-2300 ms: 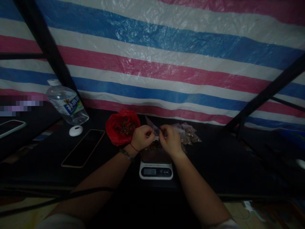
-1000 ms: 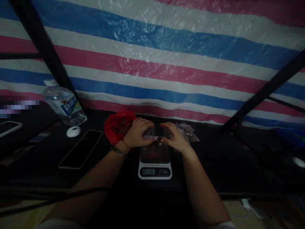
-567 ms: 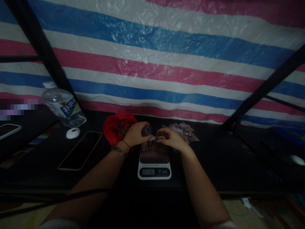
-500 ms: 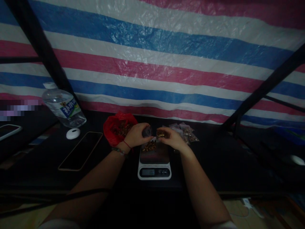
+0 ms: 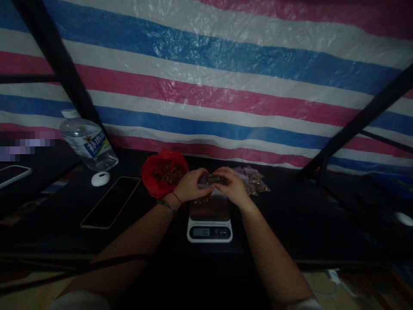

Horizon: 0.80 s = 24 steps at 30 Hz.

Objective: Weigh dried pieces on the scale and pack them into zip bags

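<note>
Above the kitchen scale (image 5: 210,211), my two hands meet almost fingertip to fingertip. My left hand (image 5: 190,186) grips a small clear plastic piece (image 5: 203,179); whether it is a bag or a cup I cannot tell. In my right hand (image 5: 232,187) is a small clear cup (image 5: 215,178), its mouth turned toward the plastic piece. Brown dried pieces (image 5: 202,199) lie on the scale's pan, partly hidden under my left hand. The scale's display is lit, its digits too blurred to read. Left of my left hand sits an open red plastic bag (image 5: 150,174) with more dried pieces.
Several small filled clear bags (image 5: 254,178) lie beyond my right hand. To the left are a phone (image 5: 111,202), a white earbud case (image 5: 100,178) and a large water bottle (image 5: 90,144). Striped sheeting (image 5: 226,86) hangs behind the black table (image 5: 300,215), between dark slanted bars.
My hands have come together, bringing the clear cup up against the clear plastic piece. Earlier a gap lay between them, and dried pieces showed inside the cup.
</note>
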Motion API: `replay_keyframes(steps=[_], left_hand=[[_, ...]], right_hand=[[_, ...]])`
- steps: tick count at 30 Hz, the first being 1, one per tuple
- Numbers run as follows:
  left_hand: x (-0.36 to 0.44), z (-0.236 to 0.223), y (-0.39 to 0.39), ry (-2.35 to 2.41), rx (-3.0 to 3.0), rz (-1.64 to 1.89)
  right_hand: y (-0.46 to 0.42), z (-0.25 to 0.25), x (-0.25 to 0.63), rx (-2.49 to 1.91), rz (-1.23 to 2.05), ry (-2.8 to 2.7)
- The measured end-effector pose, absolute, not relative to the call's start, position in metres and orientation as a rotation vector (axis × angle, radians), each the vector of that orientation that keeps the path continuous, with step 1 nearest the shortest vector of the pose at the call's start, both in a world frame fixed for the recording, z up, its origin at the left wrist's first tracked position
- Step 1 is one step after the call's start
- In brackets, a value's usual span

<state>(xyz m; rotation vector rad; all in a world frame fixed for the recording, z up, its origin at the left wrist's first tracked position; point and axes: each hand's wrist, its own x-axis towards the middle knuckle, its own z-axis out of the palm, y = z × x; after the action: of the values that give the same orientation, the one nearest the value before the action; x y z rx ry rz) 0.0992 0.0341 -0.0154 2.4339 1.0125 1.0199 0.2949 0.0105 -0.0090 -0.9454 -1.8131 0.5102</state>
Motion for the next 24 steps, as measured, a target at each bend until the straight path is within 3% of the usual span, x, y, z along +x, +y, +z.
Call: replay_keyframes(steps=[17,24], left_hand=[[0.101,-0.02,0.034,0.909,2.1,1.238],[0.101,-0.026,0.049,0.707,1.137,1.395]], right_hand=[[0.004,-0.008,0.293,-0.947,0.596,-1.852],[0.023,-0.014,0.305,-1.129,0.394,-1.872]])
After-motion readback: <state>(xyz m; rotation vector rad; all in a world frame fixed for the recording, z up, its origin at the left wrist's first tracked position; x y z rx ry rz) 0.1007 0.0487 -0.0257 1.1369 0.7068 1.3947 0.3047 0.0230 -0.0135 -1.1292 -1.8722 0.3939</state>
